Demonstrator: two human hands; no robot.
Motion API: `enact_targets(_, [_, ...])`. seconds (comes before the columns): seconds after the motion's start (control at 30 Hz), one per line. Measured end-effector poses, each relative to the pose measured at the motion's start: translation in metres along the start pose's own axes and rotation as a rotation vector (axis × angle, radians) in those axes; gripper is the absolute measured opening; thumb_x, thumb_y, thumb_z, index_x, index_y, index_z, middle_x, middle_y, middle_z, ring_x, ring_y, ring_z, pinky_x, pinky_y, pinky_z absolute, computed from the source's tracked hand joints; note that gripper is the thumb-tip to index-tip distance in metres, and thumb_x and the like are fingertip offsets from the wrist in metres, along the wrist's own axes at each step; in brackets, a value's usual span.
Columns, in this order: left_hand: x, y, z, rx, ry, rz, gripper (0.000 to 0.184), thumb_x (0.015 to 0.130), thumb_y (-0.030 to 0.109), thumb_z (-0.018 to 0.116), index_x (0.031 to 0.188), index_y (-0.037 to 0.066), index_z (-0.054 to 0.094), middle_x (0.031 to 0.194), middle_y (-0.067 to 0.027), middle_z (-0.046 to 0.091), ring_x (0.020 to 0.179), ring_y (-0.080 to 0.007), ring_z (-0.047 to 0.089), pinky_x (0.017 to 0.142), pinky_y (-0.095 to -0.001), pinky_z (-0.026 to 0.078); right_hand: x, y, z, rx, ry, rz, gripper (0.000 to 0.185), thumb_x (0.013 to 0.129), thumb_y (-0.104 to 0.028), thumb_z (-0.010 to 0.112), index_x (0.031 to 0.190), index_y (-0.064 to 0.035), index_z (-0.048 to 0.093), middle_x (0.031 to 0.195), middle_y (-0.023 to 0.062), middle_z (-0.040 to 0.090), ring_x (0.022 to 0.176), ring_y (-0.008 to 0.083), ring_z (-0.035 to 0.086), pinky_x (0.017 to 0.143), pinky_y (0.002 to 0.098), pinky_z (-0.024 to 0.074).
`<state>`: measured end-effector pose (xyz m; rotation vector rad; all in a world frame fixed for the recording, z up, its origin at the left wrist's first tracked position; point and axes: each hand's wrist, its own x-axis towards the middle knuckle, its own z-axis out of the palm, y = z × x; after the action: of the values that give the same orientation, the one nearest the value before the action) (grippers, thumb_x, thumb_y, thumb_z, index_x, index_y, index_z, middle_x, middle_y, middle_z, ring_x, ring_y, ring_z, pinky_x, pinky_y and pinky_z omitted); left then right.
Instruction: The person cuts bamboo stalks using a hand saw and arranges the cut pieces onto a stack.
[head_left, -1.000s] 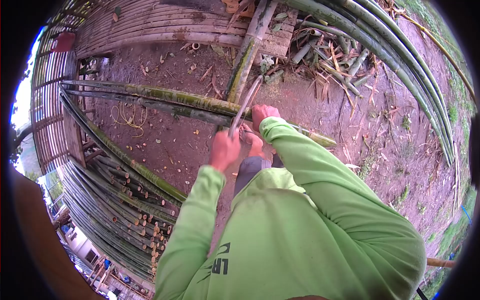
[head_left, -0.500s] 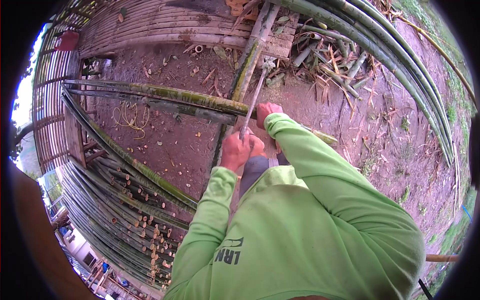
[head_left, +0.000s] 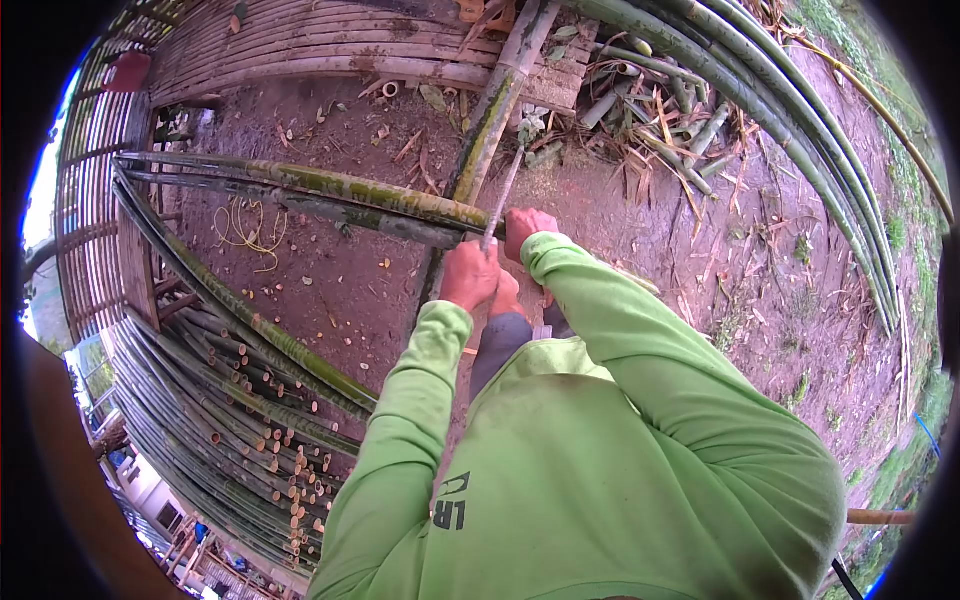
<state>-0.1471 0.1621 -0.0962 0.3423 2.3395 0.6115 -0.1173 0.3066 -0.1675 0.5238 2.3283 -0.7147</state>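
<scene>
In the head view my left hand is closed around the handle of a saw. Its long thin blade points away from me and crosses a green bamboo pole. Just right of the blade, my right hand grips that pole near its end. A short stretch of the pole shows beyond my right sleeve. A second bamboo pole lies alongside on the near side, its end close to my left hand. Under both runs a thick bamboo support. My fingers hide the saw's handle.
Long bamboo poles curve along the right, beside a heap of offcuts. A stack of cut bamboo lies at lower left. A slatted bamboo platform stands ahead. Yellow cord lies on the dirt.
My left hand has pushed the saw forward, closer to the bamboo. My right hand keeps its grip on the pole. The whole view has shifted slightly.
</scene>
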Motion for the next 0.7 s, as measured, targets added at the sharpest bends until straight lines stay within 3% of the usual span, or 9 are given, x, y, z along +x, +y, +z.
enact_targets(0.07, [0.006, -0.004, 0.012, 0.028, 0.046, 0.074, 0.041, 0.092, 0.034, 0.051, 0.08, -0.002, 0.066, 0.077, -0.0293, 0.062, 0.079, -0.0466, 0.061, 0.07, -0.0492, 0.05, 0.006, 0.002, -0.003, 0.006, -0.001, 0.003, 0.025, 0.073, -0.018, 0.064, 0.092, -0.0042, 0.07, 0.097, 0.0208, 0.068, 0.094, 0.034, 0.067, 0.081, 0.0414, 0.0541])
enact_targets(0.27, [-0.155, -0.008, -0.067, 0.024, -0.029, -0.062, 0.033, 0.092, 0.026, 0.054, 0.072, 0.0, 0.059, 0.064, -0.0241, 0.058, 0.064, -0.0438, 0.059, 0.061, -0.0489, 0.046, -0.001, -0.002, -0.006, 0.011, -0.02, 0.007, 0.025, 0.072, -0.019, 0.065, 0.091, -0.004, 0.07, 0.096, 0.0206, 0.068, 0.093, 0.034, 0.067, 0.081, 0.0413, 0.054])
enact_targets(0.33, [-0.171, -0.014, -0.066, 0.041, 0.018, -0.026, 0.032, 0.091, 0.024, 0.055, 0.07, 0.001, 0.059, 0.063, -0.024, 0.057, 0.062, -0.0438, 0.058, 0.06, -0.0485, 0.045, -0.001, 0.0, -0.005, 0.017, -0.008, -0.009, 0.026, 0.071, -0.019, 0.065, 0.092, -0.0038, 0.07, 0.097, 0.0205, 0.068, 0.093, 0.0337, 0.067, 0.081, 0.0412, 0.054])
enact_targets(0.4, [-0.154, -0.018, -0.054, 0.034, 0.042, 0.009, 0.033, 0.091, 0.025, 0.055, 0.069, 0.001, 0.059, 0.064, -0.0246, 0.057, 0.061, -0.0444, 0.058, 0.06, -0.049, 0.045, 0.0, 0.001, -0.002, 0.009, -0.023, -0.008, 0.027, 0.071, -0.019, 0.066, 0.093, -0.0038, 0.07, 0.096, 0.0203, 0.068, 0.094, 0.0332, 0.067, 0.081, 0.0413, 0.0539])
enact_targets(0.5, [-0.036, -0.049, 0.019, 0.037, 0.211, 0.134, 0.04, 0.091, 0.034, 0.053, 0.074, -0.002, 0.062, 0.068, -0.0273, 0.059, 0.069, -0.0465, 0.059, 0.063, -0.0511, 0.047, 0.0, 0.004, 0.011, 0.021, -0.007, 0.03, 0.026, 0.07, -0.017, 0.065, 0.093, -0.0055, 0.069, 0.094, 0.0202, 0.068, 0.091, 0.0339, 0.067, 0.08, 0.0417, 0.0541])
enact_targets(0.57, [-0.007, 0.0, 0.017, -0.039, 0.133, 0.071, 0.042, 0.092, 0.033, 0.051, 0.076, -0.003, 0.064, 0.068, -0.0264, 0.06, 0.069, -0.044, 0.061, 0.061, -0.0487, 0.046, 0.009, 0.014, 0.001, 0.041, 0.035, 0.065, 0.024, 0.07, -0.015, 0.063, 0.091, -0.0061, 0.068, 0.09, 0.021, 0.068, 0.089, 0.0362, 0.067, 0.078, 0.0427, 0.0538])
enact_targets(0.6, [-0.006, -0.003, 0.02, -0.033, 0.153, 0.102, 0.042, 0.092, 0.033, 0.051, 0.075, -0.003, 0.064, 0.068, -0.0265, 0.06, 0.07, -0.0439, 0.061, 0.061, -0.0486, 0.046, 0.013, 0.02, 0.0, 0.024, 0.047, 0.06, 0.027, 0.07, -0.016, 0.065, 0.096, -0.0077, 0.069, 0.093, 0.0178, 0.069, 0.09, 0.0332, 0.068, 0.078, 0.0414, 0.0549])
enact_targets(0.7, [-0.037, -0.008, 0.022, -0.033, 0.133, 0.104, 0.041, 0.092, 0.033, 0.051, 0.077, -0.003, 0.063, 0.071, -0.0275, 0.06, 0.073, -0.045, 0.061, 0.064, -0.0493, 0.047, 0.007, 0.018, 0.002, -0.052, -0.011, 0.02, 0.031, 0.068, -0.015, 0.065, 0.098, -0.0071, 0.069, 0.095, 0.0188, 0.069, 0.091, 0.0324, 0.068, 0.08, 0.041, 0.0546])
